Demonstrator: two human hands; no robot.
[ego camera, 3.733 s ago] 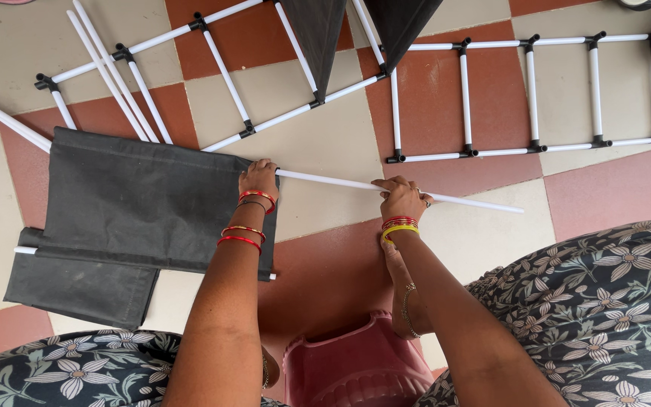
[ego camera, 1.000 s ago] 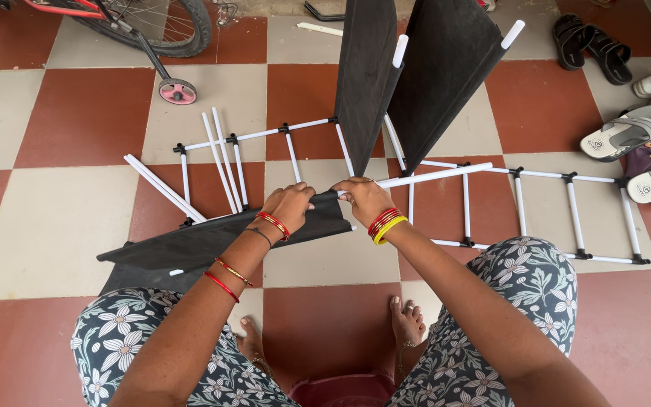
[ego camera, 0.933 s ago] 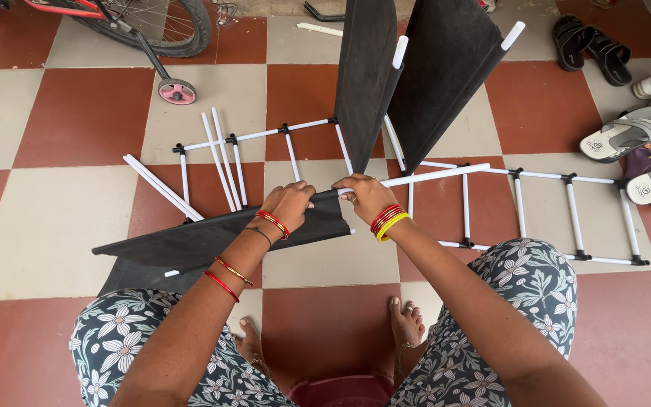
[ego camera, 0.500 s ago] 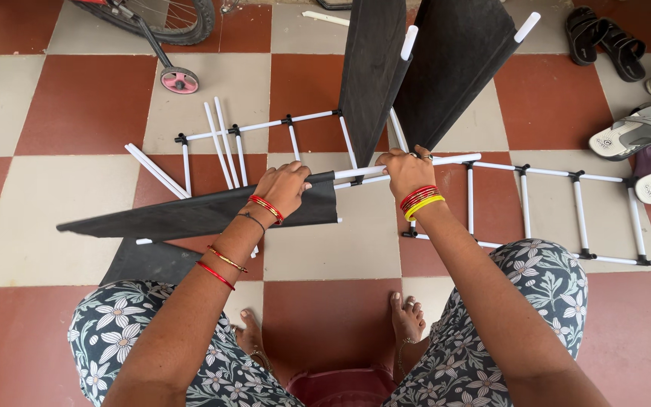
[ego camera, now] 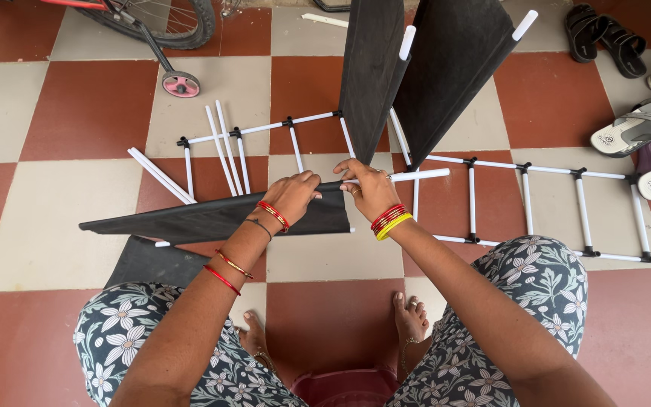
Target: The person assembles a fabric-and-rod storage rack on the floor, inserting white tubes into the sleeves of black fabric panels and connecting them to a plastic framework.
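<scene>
- Head view: the left hand (ego camera: 293,194) is clamped on the top edge of a black fabric panel (ego camera: 212,218), held just above the checkered floor (ego camera: 62,196).
- The right hand (ego camera: 371,188) closes around a white rod (ego camera: 416,175) at the panel's end.
- A white tube frame (ego camera: 525,200) lies beyond; sandals (ego camera: 638,132) lie further right.

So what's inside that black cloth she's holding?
A white rod pokes out of the black cloth by the right hand. The rest inside is covered.
</scene>
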